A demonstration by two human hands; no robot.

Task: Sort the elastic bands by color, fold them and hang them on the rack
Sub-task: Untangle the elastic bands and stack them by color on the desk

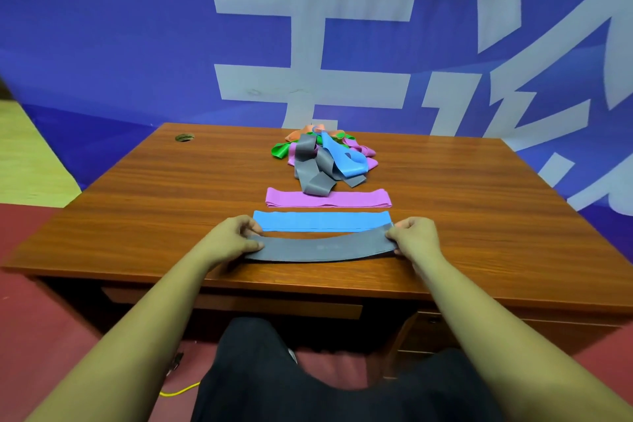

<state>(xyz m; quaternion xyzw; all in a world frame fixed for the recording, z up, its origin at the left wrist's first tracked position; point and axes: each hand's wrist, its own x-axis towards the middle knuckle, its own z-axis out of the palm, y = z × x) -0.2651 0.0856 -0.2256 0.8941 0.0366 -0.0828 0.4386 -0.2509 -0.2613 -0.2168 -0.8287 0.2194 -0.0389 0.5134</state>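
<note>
A grey elastic band (322,248) lies stretched flat near the front edge of the wooden desk (154,202). My left hand (233,237) pinches its left end and my right hand (414,236) pinches its right end. Just beyond it a folded blue band (322,221) lies flat, and behind that a folded pink band (329,198). Further back sits a tangled pile of bands (325,158) in grey, blue, pink, green and orange. No rack is in view.
A round cable hole (184,137) sits in the desk's far left corner. A blue banner with large white characters (308,44) hangs behind the desk. My knees (308,380) are under the front edge, over a red floor with a yellow cable (180,390).
</note>
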